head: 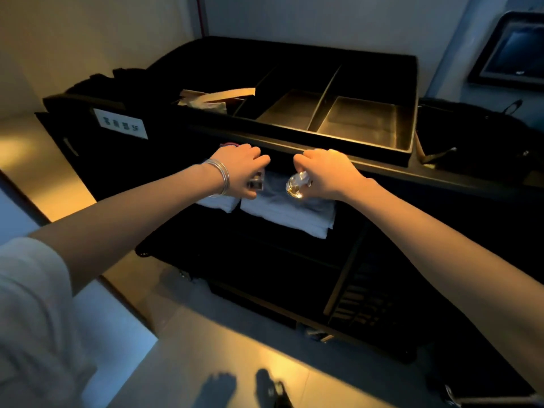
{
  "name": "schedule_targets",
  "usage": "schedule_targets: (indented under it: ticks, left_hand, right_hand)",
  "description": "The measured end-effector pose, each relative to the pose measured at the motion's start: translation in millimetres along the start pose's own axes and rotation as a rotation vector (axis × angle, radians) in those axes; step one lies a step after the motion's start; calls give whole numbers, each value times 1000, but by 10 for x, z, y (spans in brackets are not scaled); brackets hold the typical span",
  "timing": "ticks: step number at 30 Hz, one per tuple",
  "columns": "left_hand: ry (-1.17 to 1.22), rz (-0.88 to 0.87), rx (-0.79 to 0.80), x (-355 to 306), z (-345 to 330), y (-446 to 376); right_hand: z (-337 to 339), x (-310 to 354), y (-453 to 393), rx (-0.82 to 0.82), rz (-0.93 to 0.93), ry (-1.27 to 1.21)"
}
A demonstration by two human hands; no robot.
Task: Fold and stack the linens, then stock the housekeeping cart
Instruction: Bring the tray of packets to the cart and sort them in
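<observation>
White terry cloth was what I made out first: two piles of folded towels (290, 214) lay side by side on the upper shelf of the tall black housekeeping cart (164, 160), the larger pile on the right with its layered edges facing me, the smaller one mostly hidden under the left wrist. Both looked flat and squared, faintly blue in the dim light. My left hand (241, 172), silver bangles (220, 176) on its wrist, was curled round a small clear glass (255, 182) just above the smaller pile. My right hand (323, 172) gripped a second clear rounded glass (295, 187), tilted so its base caught a warm glint, over the larger pile. Both hands sat just under the front rim of the cart's black top tray (365, 156), which was split by dividers into compartments; the leftmost held tan paper packets (217, 97). A white label with printed characters (121, 123) was fixed to the cart's left end. I could not tell whether either glass touched the towels.
</observation>
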State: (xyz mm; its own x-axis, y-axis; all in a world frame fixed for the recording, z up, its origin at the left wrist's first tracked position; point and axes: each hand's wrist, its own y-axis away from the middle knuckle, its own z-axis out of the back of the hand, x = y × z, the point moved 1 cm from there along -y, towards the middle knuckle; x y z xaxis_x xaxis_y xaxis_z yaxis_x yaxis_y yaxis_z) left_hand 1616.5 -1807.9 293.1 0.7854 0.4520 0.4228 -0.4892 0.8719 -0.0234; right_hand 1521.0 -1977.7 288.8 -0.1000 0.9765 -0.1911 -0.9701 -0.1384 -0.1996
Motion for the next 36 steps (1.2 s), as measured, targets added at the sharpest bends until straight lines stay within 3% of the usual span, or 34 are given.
schedule_targets:
  ticks: [8,19,28,36]
  left_hand:
    - [32,169,-65,734,33,-483]
    - [75,300,-116,1825,-185,-710]
    - [54,158,-79,2689,-602,-1092]
    - [-27,-5,-66,2838,-917,-1372]
  right_hand:
    - [202,-395,-848,-98,60,-80]
    - [234,-281,-1950,-242,108,-156]
    - [81,-134,-2886,-196,-18,-153]
    - [-192,-94,-3314,-21,-164,-122]
